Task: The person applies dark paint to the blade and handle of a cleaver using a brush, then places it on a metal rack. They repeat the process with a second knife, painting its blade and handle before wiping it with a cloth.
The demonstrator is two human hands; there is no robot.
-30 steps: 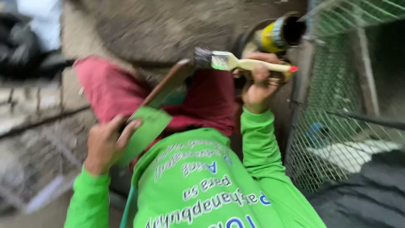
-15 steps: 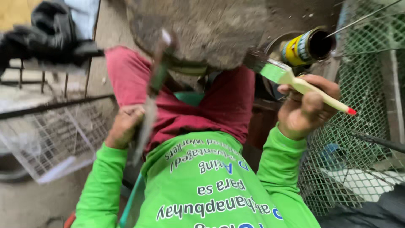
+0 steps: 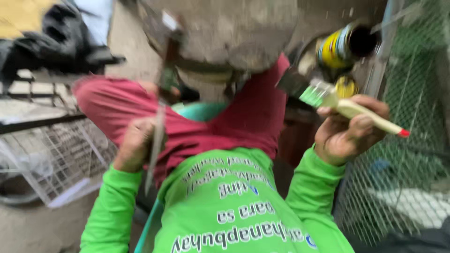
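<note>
Centrally, as landmark: a grey, rough, rounded mass, like worn stone or concrete, at the top middle of the head view, with a dark band across its lower edge. Right hand: below and right of the mass, fingers clenched round the pale handle of a paintbrush; the handle ends in a red tip pointing away from the mass, and the green ferrule and dark bristles point up-left toward its lower right edge, whether touching it cannot be told through the blur. Left hand: below and left of the mass, closed on a long thin tool with a narrow greyish blade running downward and an upper part rising toward the mass; its kind cannot be told. Both sleeves bright green. Dark red cloth: spread directly under the mass, between the two hands. Yellow-and-dark cylindrical can: to the right of the mass, just above the brush. Green wire mesh: far right of the mass. White wire basket: lower left of the mass.
</note>
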